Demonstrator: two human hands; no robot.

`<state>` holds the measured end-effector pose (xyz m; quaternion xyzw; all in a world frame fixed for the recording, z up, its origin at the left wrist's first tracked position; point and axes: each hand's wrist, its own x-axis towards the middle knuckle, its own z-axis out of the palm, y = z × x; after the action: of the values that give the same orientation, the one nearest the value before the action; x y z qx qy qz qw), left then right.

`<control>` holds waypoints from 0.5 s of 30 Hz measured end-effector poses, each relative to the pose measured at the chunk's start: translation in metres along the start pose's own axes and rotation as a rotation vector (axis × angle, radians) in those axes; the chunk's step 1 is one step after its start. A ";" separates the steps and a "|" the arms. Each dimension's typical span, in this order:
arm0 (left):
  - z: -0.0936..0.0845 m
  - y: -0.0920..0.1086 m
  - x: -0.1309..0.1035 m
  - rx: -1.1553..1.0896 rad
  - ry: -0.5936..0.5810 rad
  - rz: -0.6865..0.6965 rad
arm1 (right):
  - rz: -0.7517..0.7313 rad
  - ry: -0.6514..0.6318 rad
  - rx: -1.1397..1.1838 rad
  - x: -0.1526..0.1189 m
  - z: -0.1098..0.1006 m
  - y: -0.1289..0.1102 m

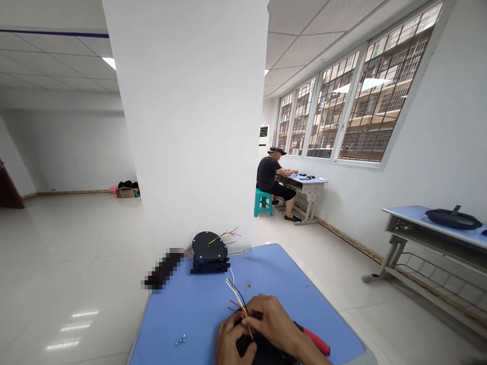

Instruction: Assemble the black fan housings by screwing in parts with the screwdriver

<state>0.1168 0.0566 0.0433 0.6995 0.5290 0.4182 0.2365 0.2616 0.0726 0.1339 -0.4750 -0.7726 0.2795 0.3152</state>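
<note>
My right hand is closed, its fingertips pinching a bundle of thin wires in yellow, white and black. Close against it, my left hand curls around the side of a black part, which is mostly hidden under both hands. Short red wire ends stick out just beyond the fingers. Right of my hands lies a tool with a red and black handle; its other end is covered. A few small screws lie loose on the left of the blue desk.
At the desk's far edge stands a round black device with loose coloured wires, beside a blurred dark object. A white pillar rises behind. Another person sits at a desk near the windows. A second desk stands right.
</note>
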 end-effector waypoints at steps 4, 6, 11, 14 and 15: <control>-0.015 0.009 0.015 -0.045 -0.071 -0.001 | 0.053 0.108 0.030 0.005 0.009 0.002; -0.025 0.015 0.025 -0.037 -0.139 0.012 | 0.084 0.156 0.052 0.009 0.014 0.004; -0.040 0.017 0.040 -0.028 -0.227 0.003 | 0.102 0.127 0.141 0.019 0.017 0.010; -0.039 0.010 0.033 -0.034 -0.211 0.002 | 0.072 0.055 0.194 0.020 0.009 0.012; -0.037 0.005 0.028 -0.030 -0.177 0.005 | 0.063 0.034 0.210 0.019 0.005 0.013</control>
<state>0.0916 0.0774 0.0767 0.7314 0.4979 0.3633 0.2920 0.2583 0.0944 0.1251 -0.4682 -0.7182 0.3606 0.3675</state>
